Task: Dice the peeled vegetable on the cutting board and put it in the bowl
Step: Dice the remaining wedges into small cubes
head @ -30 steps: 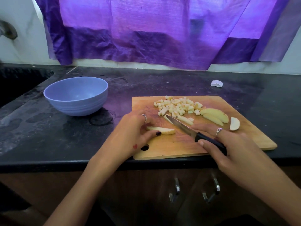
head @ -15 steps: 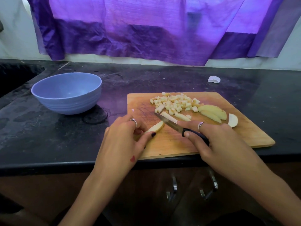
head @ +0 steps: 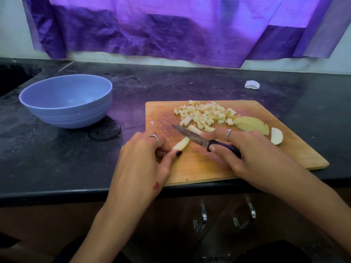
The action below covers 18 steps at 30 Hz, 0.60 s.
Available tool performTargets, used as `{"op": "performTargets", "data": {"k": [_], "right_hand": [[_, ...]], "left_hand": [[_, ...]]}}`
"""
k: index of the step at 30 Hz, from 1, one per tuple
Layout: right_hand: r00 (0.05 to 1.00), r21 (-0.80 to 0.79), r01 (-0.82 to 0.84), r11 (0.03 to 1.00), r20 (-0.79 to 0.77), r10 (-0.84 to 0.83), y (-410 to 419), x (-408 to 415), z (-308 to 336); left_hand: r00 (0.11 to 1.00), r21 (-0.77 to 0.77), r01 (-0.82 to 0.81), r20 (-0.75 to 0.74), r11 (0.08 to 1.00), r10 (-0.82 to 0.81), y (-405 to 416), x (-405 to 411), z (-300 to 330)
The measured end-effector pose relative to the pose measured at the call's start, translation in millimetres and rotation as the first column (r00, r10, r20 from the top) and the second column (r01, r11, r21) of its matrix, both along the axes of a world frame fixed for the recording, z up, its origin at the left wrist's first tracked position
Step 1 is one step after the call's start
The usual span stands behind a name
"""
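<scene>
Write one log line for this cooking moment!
step: dicing | left hand: holds wedge | right hand: grips knife | bowl: empty

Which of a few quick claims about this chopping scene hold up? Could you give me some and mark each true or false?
1. The blue bowl already holds diced pieces. False: it looks empty; the diced pieces lie on the cutting board.
2. The right hand grips the knife. True.
3. The left hand holds a vegetable strip. True.
4. The bowl stands on the cutting board. False: it stands on the dark counter, left of the board.
5. Uncut wedges remain on the board. True.
</scene>
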State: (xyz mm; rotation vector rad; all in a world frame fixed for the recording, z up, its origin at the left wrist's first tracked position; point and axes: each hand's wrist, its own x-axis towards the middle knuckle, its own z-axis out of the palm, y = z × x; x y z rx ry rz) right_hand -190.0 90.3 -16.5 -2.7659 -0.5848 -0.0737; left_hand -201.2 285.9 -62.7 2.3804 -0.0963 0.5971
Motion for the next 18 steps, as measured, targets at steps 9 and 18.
{"op": "performTargets", "data": {"k": [9,18], "right_hand": [[0.999,-0.140,-0.011,0.990,0.038,0.017,-4.6,-11.6,-0.3],[0.981,-0.031,0.034,0.999,0.191,-0.027,-14.5,-24.8,-5.7]], "left_hand": [[0.999,0.052,-0.038,0.018,0.998,0.037,-6.0,-5.2,2.9],[1.000,0.046,-0.028,-0.005,0.999,0.028,-6.2,-4.9,5.0]]}}
